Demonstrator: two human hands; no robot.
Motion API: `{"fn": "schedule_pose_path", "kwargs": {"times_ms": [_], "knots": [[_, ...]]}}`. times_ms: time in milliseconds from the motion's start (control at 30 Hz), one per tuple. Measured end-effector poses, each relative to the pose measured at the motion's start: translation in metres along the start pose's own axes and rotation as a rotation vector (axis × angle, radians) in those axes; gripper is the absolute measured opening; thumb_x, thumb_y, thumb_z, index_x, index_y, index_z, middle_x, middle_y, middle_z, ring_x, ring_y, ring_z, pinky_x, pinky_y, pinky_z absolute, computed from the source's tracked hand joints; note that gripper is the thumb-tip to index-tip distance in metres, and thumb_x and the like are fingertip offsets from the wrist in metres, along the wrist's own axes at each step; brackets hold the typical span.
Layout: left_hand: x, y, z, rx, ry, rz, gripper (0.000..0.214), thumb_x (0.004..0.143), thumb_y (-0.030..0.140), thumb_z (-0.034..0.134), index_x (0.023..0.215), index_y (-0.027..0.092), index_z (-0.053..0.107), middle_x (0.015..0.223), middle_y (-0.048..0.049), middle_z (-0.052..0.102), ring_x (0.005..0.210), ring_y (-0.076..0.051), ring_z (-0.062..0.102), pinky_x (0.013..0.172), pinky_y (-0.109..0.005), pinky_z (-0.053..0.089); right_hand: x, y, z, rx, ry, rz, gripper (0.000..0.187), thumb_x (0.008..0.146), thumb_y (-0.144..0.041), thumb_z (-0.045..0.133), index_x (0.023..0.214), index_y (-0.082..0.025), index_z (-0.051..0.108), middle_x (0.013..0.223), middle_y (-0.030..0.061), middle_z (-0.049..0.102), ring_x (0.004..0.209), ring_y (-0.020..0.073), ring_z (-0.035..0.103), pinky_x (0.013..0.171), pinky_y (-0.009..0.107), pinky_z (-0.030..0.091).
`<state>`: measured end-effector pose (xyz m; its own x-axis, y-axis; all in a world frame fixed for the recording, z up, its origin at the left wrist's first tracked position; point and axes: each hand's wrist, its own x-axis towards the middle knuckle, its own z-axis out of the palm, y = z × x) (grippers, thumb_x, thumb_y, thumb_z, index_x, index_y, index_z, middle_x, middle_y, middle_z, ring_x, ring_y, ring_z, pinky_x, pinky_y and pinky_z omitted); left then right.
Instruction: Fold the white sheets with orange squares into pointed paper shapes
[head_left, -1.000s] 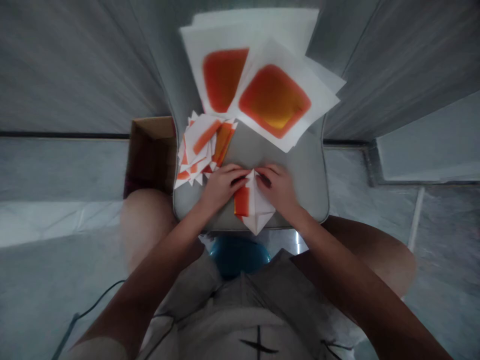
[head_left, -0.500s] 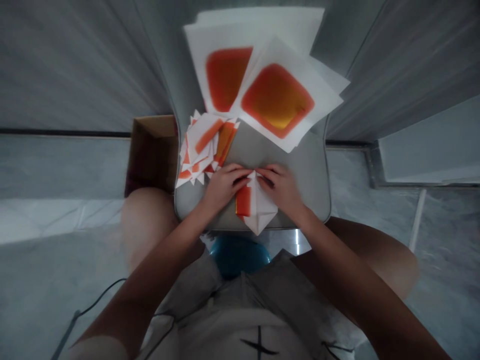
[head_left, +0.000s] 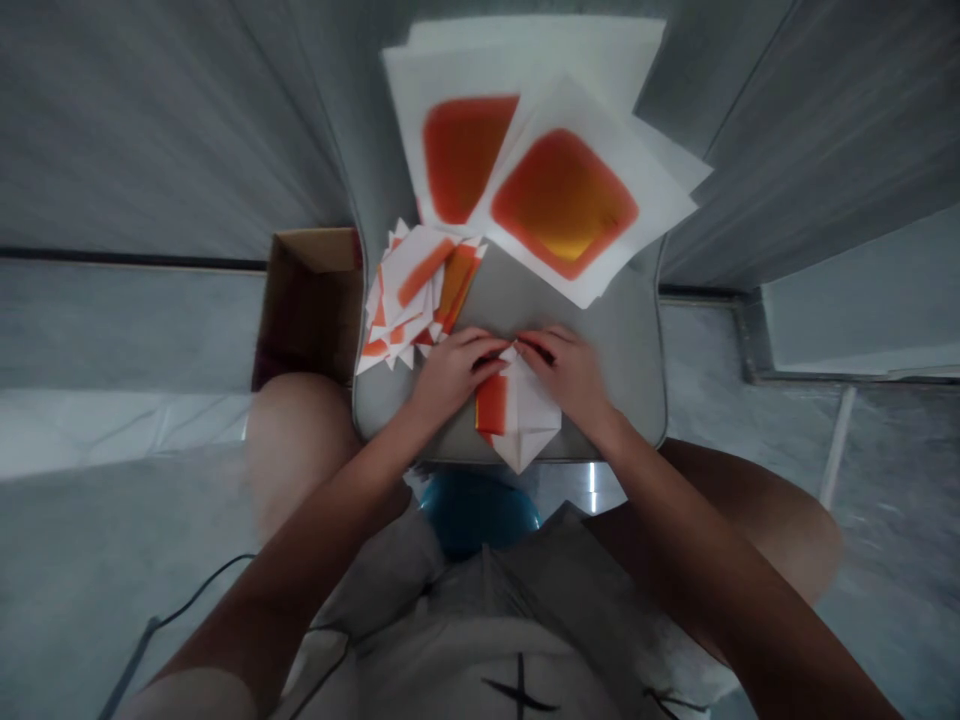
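A folded sheet of paper (head_left: 531, 408), white with an orange-gold patch on its left side, lies on the grey chair seat (head_left: 630, 350) near its front edge. Its lower end comes to a point. My left hand (head_left: 453, 374) pinches the paper's upper tip from the left, fingers bent together. From the right, my right hand (head_left: 571, 374) grips the same tip, its fingertips almost meeting the left ones. The fingers hide part of the upper end. Just beyond my left hand lies a heap of folded papers (head_left: 409, 290), white and orange.
Flat white sheets (head_left: 645, 195) with orange-gold patches lean at the back of the chair. An open cardboard box (head_left: 307, 300) stands on the floor to the left. Below the seat's front edge a blue round thing (head_left: 480, 515) shows between my legs. A dark cable (head_left: 202, 588) runs at lower left.
The whole view has shifted slightly, so the chair and papers appear a little further right. Both hands keep their hold on the paper's upper tip, with only slight finger movement.
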<state>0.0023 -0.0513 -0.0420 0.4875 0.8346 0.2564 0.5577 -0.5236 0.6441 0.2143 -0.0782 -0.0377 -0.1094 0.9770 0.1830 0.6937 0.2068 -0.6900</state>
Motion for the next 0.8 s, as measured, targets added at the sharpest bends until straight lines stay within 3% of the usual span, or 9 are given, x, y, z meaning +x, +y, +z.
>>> {"fn": "schedule_pose_path", "kwargs": {"times_ms": [267, 467, 800], "knots": [[0.0, -0.002, 0.001, 0.002, 0.007, -0.021, 0.028, 0.093, 0.026, 0.078, 0.121, 0.025, 0.075, 0.115, -0.0049, 0.07, 0.104, -0.019, 0.07, 0.091, -0.033, 0.057, 0.015, -0.002, 0.002, 0.01, -0.008, 0.133, 0.032, 0.1, -0.051, 0.062, 0.102, -0.023, 0.077, 0.091, 0.0065, 0.077, 0.079, 0.0218, 0.067, 0.075, 0.035, 0.049], [-0.001, 0.0, 0.0, -0.04, 0.006, -0.085, 0.047, 0.092, 0.028, 0.08, 0.136, 0.026, 0.064, 0.118, -0.0044, 0.065, 0.093, -0.016, 0.068, 0.087, -0.033, 0.058, 0.02, -0.002, 0.002, -0.025, -0.042, 0.16, 0.023, 0.098, -0.046, 0.066, 0.098, -0.024, 0.075, 0.086, 0.004, 0.075, 0.076, 0.0202, 0.064, 0.071, 0.034, 0.045], [0.0, -0.001, -0.002, -0.05, -0.027, -0.068, 0.039, 0.092, 0.027, 0.08, 0.13, 0.025, 0.068, 0.115, -0.0046, 0.067, 0.097, -0.018, 0.069, 0.088, -0.033, 0.057, 0.018, 0.0, 0.004, -0.045, -0.033, 0.114, 0.031, 0.101, -0.051, 0.061, 0.1, -0.023, 0.073, 0.086, 0.0057, 0.074, 0.075, 0.0214, 0.065, 0.07, 0.035, 0.046]]}}
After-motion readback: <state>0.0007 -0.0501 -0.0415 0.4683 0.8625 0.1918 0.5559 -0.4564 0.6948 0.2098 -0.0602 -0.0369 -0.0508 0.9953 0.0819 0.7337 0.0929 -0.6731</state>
